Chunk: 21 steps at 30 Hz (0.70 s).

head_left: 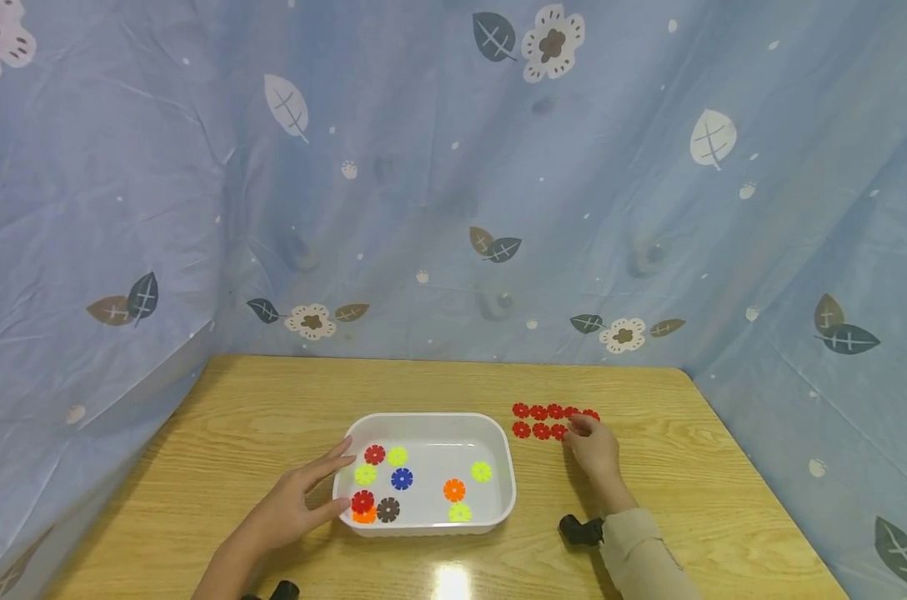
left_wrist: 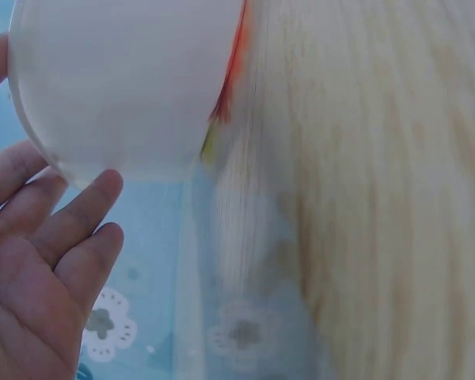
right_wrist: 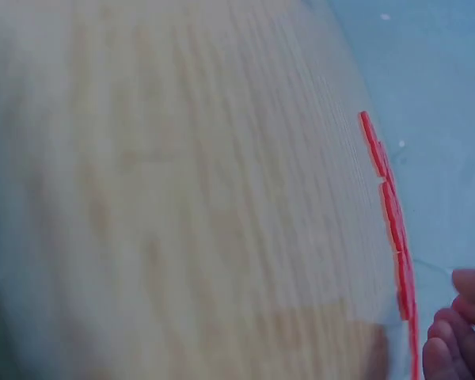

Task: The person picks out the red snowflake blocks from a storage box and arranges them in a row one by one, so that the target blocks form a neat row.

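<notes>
My left hand (head_left: pixel 292 504) is at the left end of a white plastic tray (head_left: pixel 431 527), fingers and thumb spread and touching its rim. The left wrist view shows those fingers (left_wrist: pixel 75 218) fairly straight against the tray wall. My right hand (head_left: pixel 596 450) hovers at the right end of the nearer row of red notched discs (head_left: pixel 541 432), partly covering the rows. In the right wrist view, the right fingers (right_wrist: pixel 451 340) are loosely bent just above the red discs (right_wrist: pixel 392 214), with no disc visible between them.
Inside the tray lie several loose notched discs, among them a blue disc (head_left: pixel 402 479), a brown disc (head_left: pixel 388 510) and an orange disc (head_left: pixel 454 490). The wooden table (head_left: pixel 288 392) meets a blue patterned curtain (head_left: pixel 423 250) at the back and sides.
</notes>
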Each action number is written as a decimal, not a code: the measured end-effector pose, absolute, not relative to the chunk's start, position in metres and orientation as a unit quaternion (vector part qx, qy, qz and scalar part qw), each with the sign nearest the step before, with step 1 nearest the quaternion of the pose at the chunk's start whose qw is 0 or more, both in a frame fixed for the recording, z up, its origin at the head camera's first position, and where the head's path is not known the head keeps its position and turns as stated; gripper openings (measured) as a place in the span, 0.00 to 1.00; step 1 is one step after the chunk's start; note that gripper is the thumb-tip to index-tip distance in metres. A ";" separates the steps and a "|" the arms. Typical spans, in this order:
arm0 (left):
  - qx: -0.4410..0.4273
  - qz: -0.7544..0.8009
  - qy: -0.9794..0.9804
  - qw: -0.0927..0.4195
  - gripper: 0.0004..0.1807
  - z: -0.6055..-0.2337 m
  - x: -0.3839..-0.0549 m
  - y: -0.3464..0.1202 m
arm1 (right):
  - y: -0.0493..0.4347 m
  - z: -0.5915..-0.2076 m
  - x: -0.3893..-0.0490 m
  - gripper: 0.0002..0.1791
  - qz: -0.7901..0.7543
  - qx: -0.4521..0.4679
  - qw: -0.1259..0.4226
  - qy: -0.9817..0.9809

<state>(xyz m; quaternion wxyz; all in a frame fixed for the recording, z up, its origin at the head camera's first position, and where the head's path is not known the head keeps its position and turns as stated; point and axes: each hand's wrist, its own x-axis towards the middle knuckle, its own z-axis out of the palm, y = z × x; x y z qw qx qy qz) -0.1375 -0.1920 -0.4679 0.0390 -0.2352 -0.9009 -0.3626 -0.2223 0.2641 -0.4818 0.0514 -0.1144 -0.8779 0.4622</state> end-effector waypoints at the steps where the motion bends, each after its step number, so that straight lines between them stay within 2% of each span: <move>1: -0.233 -0.363 -0.902 0.038 0.28 -0.468 -0.138 -0.192 | 0.264 -0.480 -0.222 0.22 0.468 -0.112 0.050 -0.875; 6: -0.226 -0.365 -0.902 0.038 0.29 -0.470 -0.138 -0.192 | 0.257 -0.468 -0.215 0.24 0.505 -0.084 0.037 -0.858; 11: -0.226 -0.364 -0.902 0.044 0.29 -0.471 -0.139 -0.192 | 0.244 -0.459 -0.208 0.25 0.520 -0.033 0.047 -0.852; 21: -0.234 -0.363 -0.901 0.042 0.28 -0.469 -0.139 -0.193 | 0.199 -0.439 -0.192 0.24 0.569 0.045 0.050 -0.820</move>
